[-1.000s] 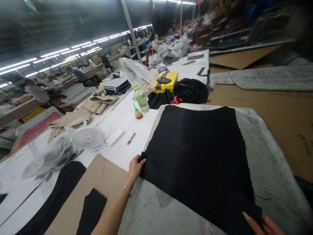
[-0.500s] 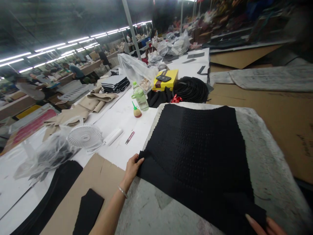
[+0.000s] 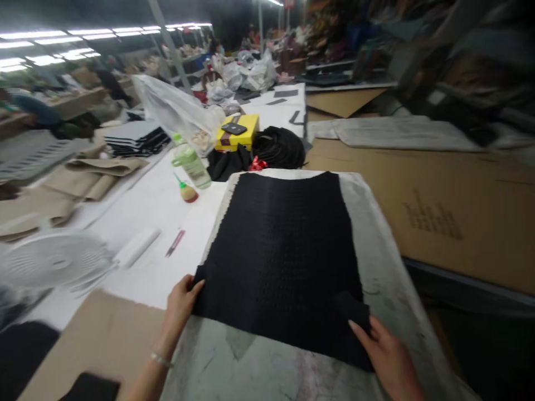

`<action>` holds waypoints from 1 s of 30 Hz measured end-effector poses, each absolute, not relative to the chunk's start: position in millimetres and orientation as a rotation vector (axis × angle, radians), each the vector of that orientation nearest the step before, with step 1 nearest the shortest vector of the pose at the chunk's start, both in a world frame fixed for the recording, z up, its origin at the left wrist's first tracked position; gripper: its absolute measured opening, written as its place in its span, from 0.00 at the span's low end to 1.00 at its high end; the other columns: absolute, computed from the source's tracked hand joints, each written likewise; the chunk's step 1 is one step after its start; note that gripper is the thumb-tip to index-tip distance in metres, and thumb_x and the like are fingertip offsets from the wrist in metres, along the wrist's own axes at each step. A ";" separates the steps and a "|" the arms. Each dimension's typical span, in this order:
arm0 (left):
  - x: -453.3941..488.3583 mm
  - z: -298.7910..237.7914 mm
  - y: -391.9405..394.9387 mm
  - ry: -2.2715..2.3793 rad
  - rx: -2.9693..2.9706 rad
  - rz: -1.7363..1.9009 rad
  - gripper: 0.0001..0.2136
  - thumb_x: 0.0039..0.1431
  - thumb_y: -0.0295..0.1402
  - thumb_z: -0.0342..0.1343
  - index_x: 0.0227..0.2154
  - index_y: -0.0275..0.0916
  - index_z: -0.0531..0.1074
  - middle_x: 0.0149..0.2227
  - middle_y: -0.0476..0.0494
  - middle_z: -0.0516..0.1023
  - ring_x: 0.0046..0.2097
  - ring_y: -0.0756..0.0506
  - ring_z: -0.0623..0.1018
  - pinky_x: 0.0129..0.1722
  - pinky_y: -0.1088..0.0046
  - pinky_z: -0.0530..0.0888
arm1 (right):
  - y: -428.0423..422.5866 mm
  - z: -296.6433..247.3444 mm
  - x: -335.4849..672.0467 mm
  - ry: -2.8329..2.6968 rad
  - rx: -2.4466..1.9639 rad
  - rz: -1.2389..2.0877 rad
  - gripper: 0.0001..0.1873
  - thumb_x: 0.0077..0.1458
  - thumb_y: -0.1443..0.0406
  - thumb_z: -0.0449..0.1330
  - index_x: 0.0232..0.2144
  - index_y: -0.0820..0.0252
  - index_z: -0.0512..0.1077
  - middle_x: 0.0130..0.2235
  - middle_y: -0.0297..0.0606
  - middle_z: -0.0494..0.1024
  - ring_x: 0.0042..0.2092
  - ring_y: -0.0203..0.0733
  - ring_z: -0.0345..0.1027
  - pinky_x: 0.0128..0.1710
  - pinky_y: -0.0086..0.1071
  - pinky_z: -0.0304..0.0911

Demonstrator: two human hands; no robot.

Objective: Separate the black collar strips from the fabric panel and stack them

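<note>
left hand (image 3: pixel 181 301) and right hand (image 3: pixel 388 353) holding one broad black fabric panel (image 3: pixel 284 239)

the panel is lying on one grey, stained board (image 3: pixel 374 239), its far edge dipping in a shallow curve and small marks running in rows across its middle. the left hand is pinching the near left corner between thumb and fingers; one silver bracelet (image 3: pixel 161 359) is circling that wrist. the right hand is pinching the near right corner, where one flap is folding over the panel; its thumb is resting on top, and i cannot tell how its hidden fingertips are lying.

left of the board, on one white tabletop (image 3: pixel 154 206), one pair of pink-handled snips (image 3: pixel 177 240) is lying, with one small amber squeeze bottle (image 3: pixel 189 192) and one clear green plastic bottle (image 3: pixel 194 167) standing farther back. one round white fan (image 3: pixel 58 259) is sitting at the far left.

past the panel, one yellow box (image 3: pixel 248 131) is carrying one flat black device (image 3: pixel 234 128), and one coil of black strips (image 3: pixel 280 149) is lying beside one shiny red scrap (image 3: pixel 257 164).
</note>
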State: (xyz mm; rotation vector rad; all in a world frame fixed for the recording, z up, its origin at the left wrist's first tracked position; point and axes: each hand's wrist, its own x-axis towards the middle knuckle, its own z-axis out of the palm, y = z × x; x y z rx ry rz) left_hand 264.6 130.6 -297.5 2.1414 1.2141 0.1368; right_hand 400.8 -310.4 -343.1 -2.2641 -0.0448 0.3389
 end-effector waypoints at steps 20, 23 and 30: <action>265.3 -304.9 136.8 1.313 2.148 0.003 0.23 0.38 0.56 0.55 0.30 0.42 0.71 0.24 0.47 0.75 0.31 0.40 0.75 0.30 0.67 0.66 | -299.6 -329.8 396.0 -0.002 -2.301 0.288 0.20 0.52 0.47 0.52 0.25 0.56 0.66 0.23 0.36 0.72 0.26 0.44 0.68 0.25 0.31 0.60; 263.5 -309.0 136.6 1.256 2.122 0.039 0.22 0.41 0.55 0.56 0.30 0.42 0.70 0.24 0.49 0.74 0.30 0.42 0.73 0.30 0.69 0.65 | -301.9 -332.9 395.6 0.023 -2.298 0.309 0.20 0.51 0.46 0.53 0.26 0.56 0.68 0.23 0.35 0.73 0.27 0.44 0.70 0.25 0.31 0.60; 263.0 -312.3 131.0 1.215 2.107 0.221 0.15 0.44 0.49 0.57 0.25 0.42 0.66 0.21 0.53 0.66 0.27 0.47 0.67 0.28 0.71 0.61 | -313.2 -348.3 399.6 0.055 -2.315 0.420 0.22 0.46 0.42 0.55 0.26 0.52 0.70 0.22 0.34 0.73 0.25 0.45 0.70 0.23 0.32 0.61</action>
